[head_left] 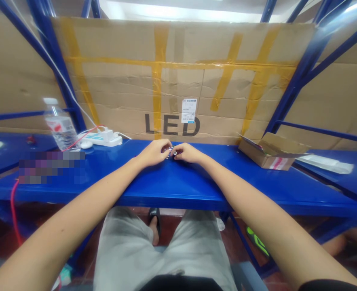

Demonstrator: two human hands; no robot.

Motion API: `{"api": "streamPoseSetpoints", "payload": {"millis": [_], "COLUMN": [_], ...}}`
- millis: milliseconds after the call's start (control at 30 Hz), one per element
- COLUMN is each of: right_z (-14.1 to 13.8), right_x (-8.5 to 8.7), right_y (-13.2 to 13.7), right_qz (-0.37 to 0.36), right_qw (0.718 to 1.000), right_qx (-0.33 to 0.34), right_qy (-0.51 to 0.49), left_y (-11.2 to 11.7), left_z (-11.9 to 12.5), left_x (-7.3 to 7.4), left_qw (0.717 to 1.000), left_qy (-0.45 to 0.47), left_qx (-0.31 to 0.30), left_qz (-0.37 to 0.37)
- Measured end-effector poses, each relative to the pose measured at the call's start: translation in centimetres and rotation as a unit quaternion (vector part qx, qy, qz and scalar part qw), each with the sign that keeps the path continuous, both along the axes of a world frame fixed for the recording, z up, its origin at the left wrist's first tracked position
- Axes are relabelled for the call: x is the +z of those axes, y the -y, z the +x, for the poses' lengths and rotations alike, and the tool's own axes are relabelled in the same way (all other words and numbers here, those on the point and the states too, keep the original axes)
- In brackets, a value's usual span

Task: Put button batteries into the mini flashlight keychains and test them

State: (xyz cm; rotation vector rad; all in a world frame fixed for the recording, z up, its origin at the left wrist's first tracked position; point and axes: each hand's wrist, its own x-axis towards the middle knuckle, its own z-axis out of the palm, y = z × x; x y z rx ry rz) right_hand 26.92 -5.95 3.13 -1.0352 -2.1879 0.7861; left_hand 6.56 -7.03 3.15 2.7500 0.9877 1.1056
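Note:
My left hand [156, 152] and my right hand [188, 153] meet at the far middle of the blue table [172, 182]. Between their fingertips are small shiny metal pieces [170, 151], too small to name. The left fingers are curled and pinched at these pieces. In the right fingers sits a small round metal part [175, 153] with a dark ring-like end facing me. Whether the pieces are joined cannot be made out, as the fingers cover much of them.
A water bottle [60, 125], a white power strip [104, 138] and a blurred-out item [49, 167] are on the left. An open cardboard box [273, 151] stands at the right. Behind the table rises a cardboard sheet [120, 89] marked LED, between blue metal posts [299, 81].

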Motion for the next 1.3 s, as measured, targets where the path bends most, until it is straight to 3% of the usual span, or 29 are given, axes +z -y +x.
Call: {"api": "streamPoseSetpoints", "payload": {"millis": [100,267,367,567,800,1133,1300], "right_z": [0.0,0.0,0.0,0.1,0.3,0.0,0.1], "right_x": [-0.1,-0.3,-0.5,-1.0,-1.7,-1.4,-1.1], "right_y": [-0.2,-0.3,-0.4,-0.9,-1.6,-1.4,-1.3], "right_qz": [0.022,-0.017,-0.022,0.068,0.144,0.074,0.162], "right_qw": [1.0,0.997,0.998,0.997,0.988,0.996,0.986], "right_qx": [0.003,0.029,0.04,0.019,0.031,0.022,-0.005], "right_qy": [-0.003,-0.074,-0.054,0.015,0.039,-0.04,-0.034], "left_y": [0.0,0.1,0.2,0.6,0.8,-0.2,-0.7], "left_z": [0.0,-0.1,-0.1,0.1,0.4,0.1,0.1], "left_x": [0.0,0.2,0.2,0.1,0.0,-0.7,-1.0], "left_qw": [1.0,1.0,1.0,0.998,0.996,0.988,0.981], "left_qy": [-0.001,0.009,0.006,-0.011,-0.057,-0.064,-0.059], "left_qx": [-0.002,0.007,0.0,-0.051,-0.051,-0.034,-0.036], "left_qz": [0.001,0.003,0.006,0.023,0.053,0.138,0.18]}}
